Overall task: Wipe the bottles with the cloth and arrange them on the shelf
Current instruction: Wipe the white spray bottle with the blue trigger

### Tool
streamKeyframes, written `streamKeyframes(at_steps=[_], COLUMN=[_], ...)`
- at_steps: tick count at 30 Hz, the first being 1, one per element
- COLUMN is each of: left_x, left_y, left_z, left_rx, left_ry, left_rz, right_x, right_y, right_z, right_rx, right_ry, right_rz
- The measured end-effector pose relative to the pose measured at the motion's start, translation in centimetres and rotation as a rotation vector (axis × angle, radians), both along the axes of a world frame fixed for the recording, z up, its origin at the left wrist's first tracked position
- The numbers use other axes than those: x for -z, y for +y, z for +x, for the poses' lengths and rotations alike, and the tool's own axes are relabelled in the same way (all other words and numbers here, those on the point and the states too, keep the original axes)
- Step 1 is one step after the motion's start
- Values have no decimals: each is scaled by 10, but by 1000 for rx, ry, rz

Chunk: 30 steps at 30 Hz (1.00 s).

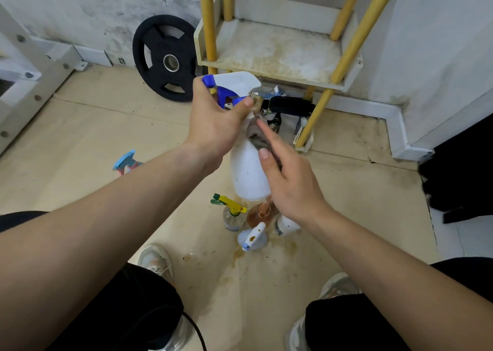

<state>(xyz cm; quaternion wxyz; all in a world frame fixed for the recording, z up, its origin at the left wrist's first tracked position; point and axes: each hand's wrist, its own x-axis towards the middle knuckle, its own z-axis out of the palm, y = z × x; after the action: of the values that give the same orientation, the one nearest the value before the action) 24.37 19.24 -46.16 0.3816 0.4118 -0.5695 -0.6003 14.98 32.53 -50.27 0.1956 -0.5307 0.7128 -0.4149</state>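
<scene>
1. Our left hand [213,121] grips the white spray bottle [246,171] at its neck, fingers and thumb curled close round it just under the blue-and-white trigger head [226,86]. The bottle hangs clear of the floor, in front of the shelf, base down and tilted a little.
2. Our right hand [290,187] holds the grey cloth [256,137] against the bottle's shoulder. The thumb presses the cloth onto the plastic, the index finger lies stretched along it, and the cloth is pinched between them. We cannot tell how the remaining fingers lie behind the bottle.
3. The shelf [266,74] stands just beyond our hands against the wall, on yellow posts [354,35]. Its pale board is stained brown and carries no bottles in view.
4. On the floor below the held bottle four more bottles stand or lie close together: a clear bottle with a yellow trigger [233,214], an amber bottle [260,213], a pale blue spray bottle [252,238] and a small white bottle [286,225] partly hidden by our right wrist. Brown stains [237,254] spread on the floor around them.
5. A blue sprayer [125,161] shows past our left forearm, well apart from the group. A black weight plate [165,58] leans on the wall, left of the shelf.
</scene>
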Motion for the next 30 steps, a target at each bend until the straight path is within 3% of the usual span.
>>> streamKeyframes(at_steps=[4, 7, 9, 11, 15, 21, 25, 30], left_x=[-1, -3, -4, -3, -1, -5, -11, -12], left_y=[-2, -4, -3, 0, 8, 6, 2, 1], left_z=[0, 1, 1, 0, -3, -2, 1, 3], left_rx=[-43, -91, -95, -68, -24, 125, 237, 309], left_ry=[6, 30, 35, 35, 5, -48, -2, 39], left_rz=[9, 41, 34, 15, 11, 52, 207, 271], right_x=[2, 5, 8, 4, -8, -11, -12, -19], right_y=[7, 11, 10, 8, 1, 2, -5, -7], right_z=[5, 14, 15, 14, 11, 10, -5, -14], right_rx=[35, -19, -40, -21, 9, 95, 143, 129], right_ry=[2, 384, 512, 384, -78, -304, -547, -617], right_rz=[20, -31, -92, -77, -83, -56, -73, -93])
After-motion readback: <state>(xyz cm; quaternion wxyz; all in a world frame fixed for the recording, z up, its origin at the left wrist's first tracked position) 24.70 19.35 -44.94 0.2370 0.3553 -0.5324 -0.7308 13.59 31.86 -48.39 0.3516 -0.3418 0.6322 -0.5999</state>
